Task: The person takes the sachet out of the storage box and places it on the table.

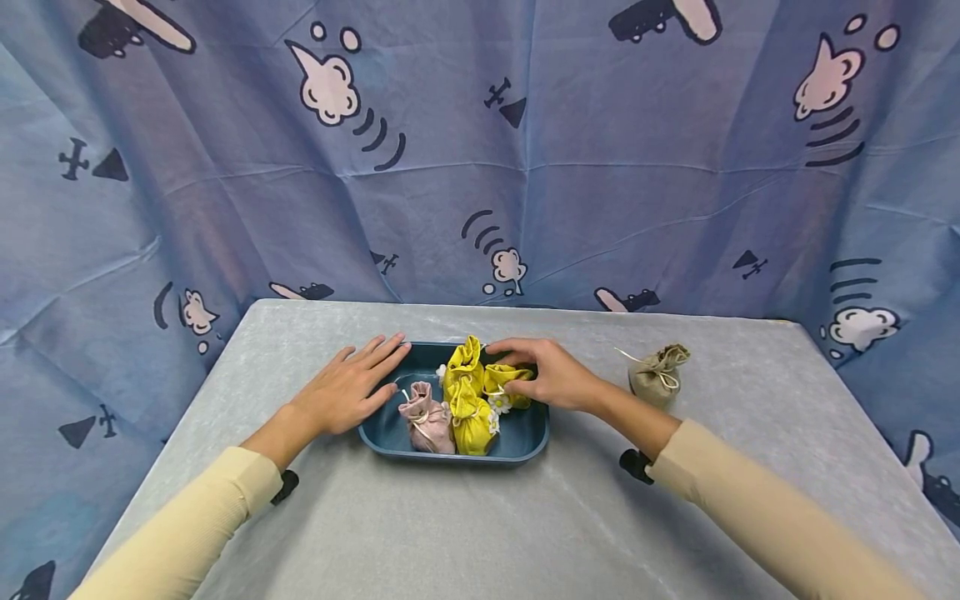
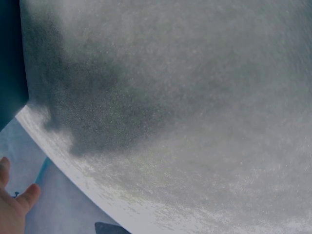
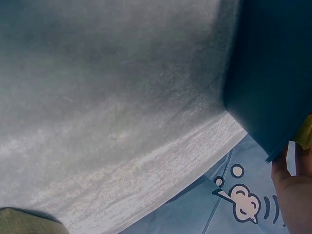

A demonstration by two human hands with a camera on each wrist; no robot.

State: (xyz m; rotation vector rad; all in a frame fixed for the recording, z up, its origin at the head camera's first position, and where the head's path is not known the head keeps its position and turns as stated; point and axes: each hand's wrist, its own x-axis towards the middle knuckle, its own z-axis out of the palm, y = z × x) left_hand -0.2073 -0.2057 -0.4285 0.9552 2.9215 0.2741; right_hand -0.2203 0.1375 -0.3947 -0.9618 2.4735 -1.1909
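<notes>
In head view only, flowers (image 1: 499, 404); left hand (image 1: 345, 387) spread, right hand (image 1: 552, 375) gripping yellow pouch (image 1: 495, 379).

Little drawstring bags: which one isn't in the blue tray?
The olive-green drawstring bag, on the grey tabletop to the right of the blue tray; the pink bag and three yellow bags are in the tray.

Pale yellow sleeves (image 1: 772, 510), with small black wrist-worn devices (image 1: 636, 466)
</notes>
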